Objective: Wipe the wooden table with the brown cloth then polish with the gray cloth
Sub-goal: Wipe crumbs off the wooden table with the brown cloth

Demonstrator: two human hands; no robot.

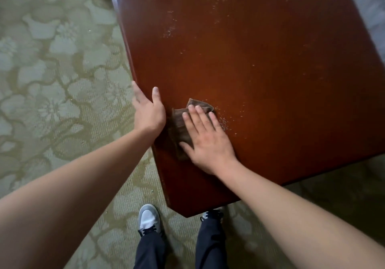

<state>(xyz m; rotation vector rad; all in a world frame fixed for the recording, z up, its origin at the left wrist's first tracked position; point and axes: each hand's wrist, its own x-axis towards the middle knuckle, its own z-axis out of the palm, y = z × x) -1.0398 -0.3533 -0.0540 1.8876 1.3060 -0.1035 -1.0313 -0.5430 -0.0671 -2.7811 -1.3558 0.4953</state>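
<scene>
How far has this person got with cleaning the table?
Early on. The near corner looks clean. The right hand presses the brown cloth flat on the wooden table, near the edge where the left hand rests. Pale specks dot the top beyond it. Polishing is left; no gray cloth shows.

You stand on a soft green carpet (52, 70) with big pale flower shapes and brown twisty lines. It fills the left side of the frame and runs along the bottom. At the bottom middle you can see your left shoe (149, 219), gray and white with dark laces. Your right shoe (212, 214) is just to the right of it, partly hidden. Dark blue trouser legs (210, 245) reach down to both shoes. A pale gray patch (368, 1) sits in the upper right corner, too blurry to tell what it is.
</scene>
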